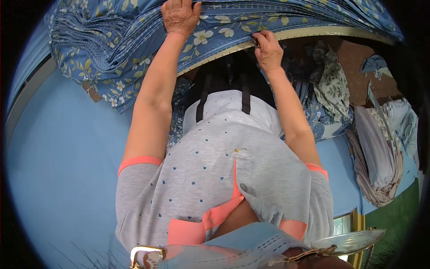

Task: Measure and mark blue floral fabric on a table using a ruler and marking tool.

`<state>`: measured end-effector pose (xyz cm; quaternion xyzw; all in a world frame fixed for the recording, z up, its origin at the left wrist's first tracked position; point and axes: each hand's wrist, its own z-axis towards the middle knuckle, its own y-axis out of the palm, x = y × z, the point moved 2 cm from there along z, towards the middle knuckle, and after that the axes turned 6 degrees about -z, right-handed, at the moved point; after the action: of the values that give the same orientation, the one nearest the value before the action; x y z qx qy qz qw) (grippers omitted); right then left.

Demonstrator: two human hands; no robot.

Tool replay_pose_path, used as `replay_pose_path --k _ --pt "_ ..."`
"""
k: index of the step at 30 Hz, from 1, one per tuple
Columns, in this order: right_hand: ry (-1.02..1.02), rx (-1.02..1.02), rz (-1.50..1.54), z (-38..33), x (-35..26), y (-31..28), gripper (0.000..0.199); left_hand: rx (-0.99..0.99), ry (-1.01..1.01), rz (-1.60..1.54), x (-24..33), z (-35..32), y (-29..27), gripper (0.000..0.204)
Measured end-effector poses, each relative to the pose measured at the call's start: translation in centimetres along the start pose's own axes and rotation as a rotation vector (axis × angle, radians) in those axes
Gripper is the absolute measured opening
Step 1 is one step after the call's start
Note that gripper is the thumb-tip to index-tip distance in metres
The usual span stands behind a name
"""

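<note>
A large spread of blue floral fabric (224,33), printed with white flowers and yellow-green leaves, lies in gathered layers over a table. My left hand (180,17) rests on the folds, palm down, thumb held apart from the fingers. Further right, my right hand (269,50) is closed at the table's near edge, thumb and fingers pinched together. Something small and dark shows at its fingertips, too small to name. The fabric's stitched border runs between the two hands along the pale table edge (309,33), which carries measuring marks.
Below the table on the right hang a leaf-printed cloth (330,83) and blue floral cloth scraps. A bundle of grey and beige cloth (378,150) is further right. A brown tag-like patch (92,92) shows at the fabric's left edge. My body is close against the table.
</note>
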<state>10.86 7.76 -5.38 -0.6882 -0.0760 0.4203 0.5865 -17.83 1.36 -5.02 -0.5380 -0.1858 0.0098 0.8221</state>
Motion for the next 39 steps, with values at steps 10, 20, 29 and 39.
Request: replay_pose_path --k 10,20,29,39 --pt "1.313 0.379 1.257 1.0 -2.8 1.0 0.017 0.055 0.033 0.038 0.6 0.4 0.0 0.036" --pt "1.378 0.275 1.362 2.6 -3.3 2.2 0.016 -0.057 -0.032 0.021 1.7 0.9 -0.9 0.039" --pt "1.411 0.048 1.877 1.5 -3.4 3.9 0.023 -0.08 -0.072 0.002 2.5 1.9 -1.0 0.04" --pt "1.405 0.28 1.615 2.0 -5.6 2.5 0.02 -0.088 -0.069 -0.024 2.5 1.3 -1.3 0.041"
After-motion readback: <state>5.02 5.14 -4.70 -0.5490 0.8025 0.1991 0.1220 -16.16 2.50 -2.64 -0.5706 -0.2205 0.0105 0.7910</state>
